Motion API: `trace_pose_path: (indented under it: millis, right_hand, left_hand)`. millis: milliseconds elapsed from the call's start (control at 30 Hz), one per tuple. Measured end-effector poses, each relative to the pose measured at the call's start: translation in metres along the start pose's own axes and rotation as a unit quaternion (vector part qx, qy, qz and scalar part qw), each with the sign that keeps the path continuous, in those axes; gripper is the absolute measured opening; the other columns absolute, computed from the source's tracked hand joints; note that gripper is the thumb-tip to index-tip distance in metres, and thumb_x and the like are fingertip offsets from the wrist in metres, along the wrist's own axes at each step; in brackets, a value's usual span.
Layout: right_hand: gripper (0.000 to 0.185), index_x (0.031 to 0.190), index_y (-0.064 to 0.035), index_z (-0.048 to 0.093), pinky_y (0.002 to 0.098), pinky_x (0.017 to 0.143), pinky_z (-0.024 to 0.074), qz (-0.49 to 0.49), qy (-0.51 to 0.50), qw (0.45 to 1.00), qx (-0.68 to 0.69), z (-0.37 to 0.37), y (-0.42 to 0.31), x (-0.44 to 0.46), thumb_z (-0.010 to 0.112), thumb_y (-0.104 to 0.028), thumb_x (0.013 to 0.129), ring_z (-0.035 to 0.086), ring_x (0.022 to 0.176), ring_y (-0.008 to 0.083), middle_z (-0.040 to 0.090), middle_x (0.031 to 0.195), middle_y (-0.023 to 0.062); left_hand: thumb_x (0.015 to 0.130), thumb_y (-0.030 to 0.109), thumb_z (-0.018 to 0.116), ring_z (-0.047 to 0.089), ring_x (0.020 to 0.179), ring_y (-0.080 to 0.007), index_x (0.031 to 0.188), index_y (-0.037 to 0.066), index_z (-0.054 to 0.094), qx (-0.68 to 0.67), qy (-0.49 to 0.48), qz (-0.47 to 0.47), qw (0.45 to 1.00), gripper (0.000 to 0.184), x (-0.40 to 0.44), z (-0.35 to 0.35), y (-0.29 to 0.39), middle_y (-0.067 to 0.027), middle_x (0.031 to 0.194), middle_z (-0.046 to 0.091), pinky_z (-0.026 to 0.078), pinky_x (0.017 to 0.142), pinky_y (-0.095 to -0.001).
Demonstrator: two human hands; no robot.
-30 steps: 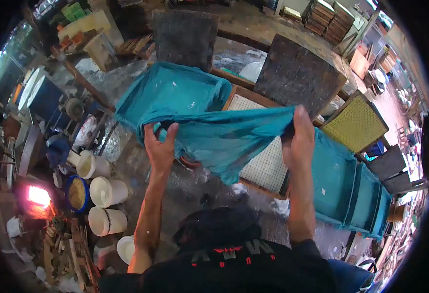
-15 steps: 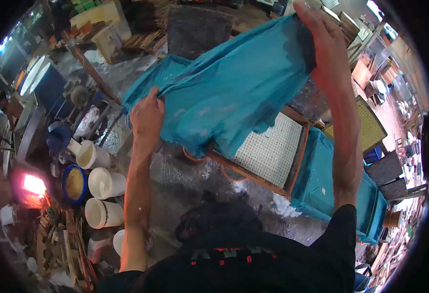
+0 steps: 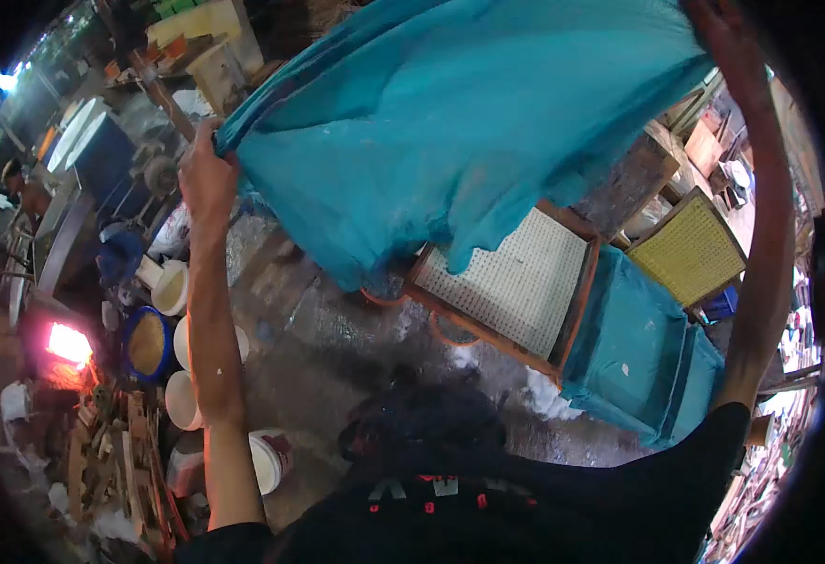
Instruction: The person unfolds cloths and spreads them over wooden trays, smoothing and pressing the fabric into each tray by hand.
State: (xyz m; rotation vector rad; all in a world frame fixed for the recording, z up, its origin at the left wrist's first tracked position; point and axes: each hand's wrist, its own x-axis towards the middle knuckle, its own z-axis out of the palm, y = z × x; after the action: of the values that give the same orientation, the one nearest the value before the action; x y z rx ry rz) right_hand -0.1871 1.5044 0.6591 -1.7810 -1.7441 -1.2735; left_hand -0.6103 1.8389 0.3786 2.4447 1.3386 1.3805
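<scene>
A large teal cloth (image 3: 450,132) is stretched in the air between my two hands. My left hand (image 3: 209,179) is closed round its left corner. At the top right, my right hand (image 3: 724,38) grips the opposite edge; its fingertips are partly cut off by the frame's border. The cloth's lower edge hangs in folds over a wooden-framed tray (image 3: 577,324) with a white perforated surface, covering its upper left part. Whether the cloth touches the tray I cannot tell. To the tray's right, more teal cloth (image 3: 619,348) lines a trough-like frame.
White buckets (image 3: 269,462) and a blue tub (image 3: 128,348) stand at the left, near a glowing fire (image 3: 69,343). Firewood (image 3: 111,451) lies below it. A yellow perforated panel (image 3: 690,246) leans at the right. Another person (image 3: 31,195) is at the far left. The floor looks wet.
My hands have moved apart and upward, the left one to the left and the right one to the right. The cloth is now spread wider and higher.
</scene>
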Motion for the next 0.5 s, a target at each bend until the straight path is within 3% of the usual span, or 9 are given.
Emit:
trace_pose_path:
  millis: [33, 67, 133, 267, 333, 367, 433, 467, 500]
  right_hand:
    - [0.022, 0.091, -0.0028, 0.078, 0.0412, 0.068, 0.0541, 0.067, 0.024, 0.994, 0.085, -0.027, -0.024, 0.004, 0.065, -0.020, 0.089, 0.068, 0.074, 0.0275, 0.075, 0.085, 0.0140]
    - [0.025, 0.091, 0.0026, 0.076, 0.0437, 0.070, 0.0551, 0.043, 0.083, 0.980, 0.174, -0.032, -0.026, 0.005, 0.064, -0.019, 0.090, 0.070, 0.077, 0.0310, 0.074, 0.087, 0.0197]
    - [0.025, 0.090, 0.0074, 0.074, 0.0465, 0.075, 0.0560, 0.056, 0.196, 0.976, 0.071, -0.037, 0.018, 0.004, 0.064, -0.015, 0.089, 0.072, 0.082, 0.0339, 0.074, 0.088, 0.0243]
    - [0.025, 0.092, 0.0089, 0.072, 0.0485, 0.078, 0.0559, 0.182, 0.198, 0.963, -0.009, -0.071, 0.121, -0.023, 0.059, -0.013, 0.093, 0.072, 0.086, 0.0377, 0.073, 0.092, 0.0277]
    - [0.026, 0.097, 0.0083, 0.071, 0.0482, 0.075, 0.0561, -0.066, -0.022, 0.997, -0.029, -0.087, 0.181, -0.049, 0.054, -0.012, 0.098, 0.070, 0.083, 0.0382, 0.072, 0.099, 0.0277]
    - [0.026, 0.097, 0.0083, 0.071, 0.0482, 0.075, 0.0561, -0.067, -0.025, 0.997, -0.029, -0.096, 0.198, -0.058, 0.054, -0.012, 0.098, 0.070, 0.083, 0.0382, 0.072, 0.099, 0.0277]
    - [0.026, 0.102, 0.0097, 0.067, 0.0466, 0.075, 0.0564, 0.226, -0.047, 0.949, 0.212, -0.120, 0.225, -0.063, 0.055, -0.013, 0.100, 0.067, 0.082, 0.0373, 0.070, 0.100, 0.0264]
    - [0.023, 0.097, 0.0088, 0.064, 0.0457, 0.074, 0.0557, 0.089, -0.138, 0.981, -0.101, -0.142, 0.238, -0.060, 0.060, -0.014, 0.099, 0.065, 0.083, 0.0350, 0.068, 0.092, 0.0213]
    - [0.023, 0.097, 0.0088, 0.064, 0.0457, 0.074, 0.0557, 0.086, -0.133, 0.982, -0.100, -0.158, 0.254, -0.061, 0.060, -0.014, 0.099, 0.065, 0.083, 0.0350, 0.068, 0.092, 0.0213]
  left_hand:
    - [0.087, 0.009, 0.065, 0.069, 0.104, -0.0416, 0.121, 0.010, 0.067, 0.013, 0.017, 0.023, 0.999, 0.033, 0.001, 0.007, -0.010, -0.0201, 0.106, 0.073, 0.052, 0.089, -0.0475]
    - [0.087, 0.009, 0.065, 0.069, 0.104, -0.0416, 0.121, 0.010, 0.067, 0.013, 0.020, 0.024, 0.999, 0.033, 0.001, 0.006, -0.014, -0.0201, 0.106, 0.073, 0.052, 0.089, -0.0475]
    - [0.086, 0.007, 0.066, 0.068, 0.108, -0.0409, 0.123, 0.011, 0.067, -0.041, -0.057, -0.039, 0.997, 0.037, 0.000, 0.005, -0.022, -0.0197, 0.109, 0.074, 0.052, 0.091, -0.0473]
    - [0.081, 0.001, 0.066, 0.070, 0.107, -0.0338, 0.129, 0.007, 0.065, -0.121, -0.089, -0.028, 0.988, 0.049, 0.008, -0.014, -0.062, -0.0179, 0.105, 0.075, 0.052, 0.092, -0.0423]
    - [0.084, 0.004, 0.064, 0.069, 0.096, -0.0327, 0.129, 0.004, 0.064, -0.011, -0.077, 0.114, 0.990, 0.046, 0.046, -0.037, -0.088, -0.0170, 0.108, 0.073, 0.052, 0.088, -0.0404]
    - [0.086, 0.006, 0.064, 0.068, 0.089, -0.0310, 0.130, 0.003, 0.063, 0.059, -0.057, 0.212, 0.974, 0.043, 0.068, -0.050, -0.103, -0.0160, 0.109, 0.072, 0.053, 0.084, -0.0387]
    - [0.096, 0.023, 0.064, 0.057, 0.066, -0.0174, 0.135, 0.007, 0.060, -0.127, -0.198, 0.153, 0.960, 0.043, 0.124, -0.091, -0.119, -0.0131, 0.104, 0.071, 0.055, 0.071, -0.0317]
    - [0.097, 0.027, 0.063, 0.057, 0.065, -0.0147, 0.138, 0.007, 0.059, -0.234, -0.239, 0.102, 0.937, 0.045, 0.146, -0.114, -0.117, -0.0133, 0.109, 0.072, 0.055, 0.076, -0.0316]
    - [0.099, 0.031, 0.061, 0.056, 0.064, -0.0119, 0.140, 0.008, 0.057, -0.364, -0.262, 0.041, 0.893, 0.047, 0.162, -0.133, -0.108, -0.0134, 0.113, 0.072, 0.054, 0.082, -0.0314]
